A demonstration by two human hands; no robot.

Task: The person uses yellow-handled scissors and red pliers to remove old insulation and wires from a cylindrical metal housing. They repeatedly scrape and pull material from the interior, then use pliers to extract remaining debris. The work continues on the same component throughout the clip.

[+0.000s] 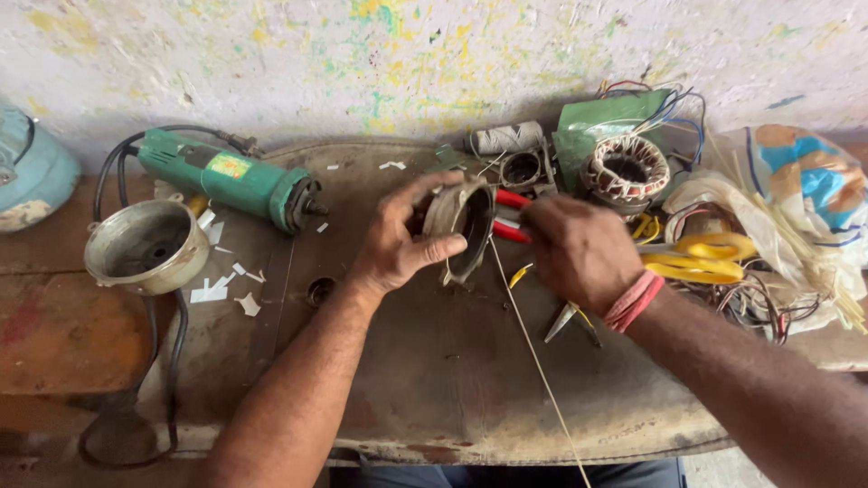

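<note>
— Grey metal ring [463, 226], where?
— Head view: middle of the table [434, 380], the left hand [398, 239] wrapped round it.
— The right hand [579, 253]?
— At three o'clock of the ring, grip closed on red-handled pliers [509, 215]. Green grinder [226, 176] lies at ten o'clock.

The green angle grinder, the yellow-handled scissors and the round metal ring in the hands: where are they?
green angle grinder [226, 176], head view, on its body.
yellow-handled scissors [701, 255], head view, on the handles.
round metal ring [463, 226], head view, on its rim.
</note>
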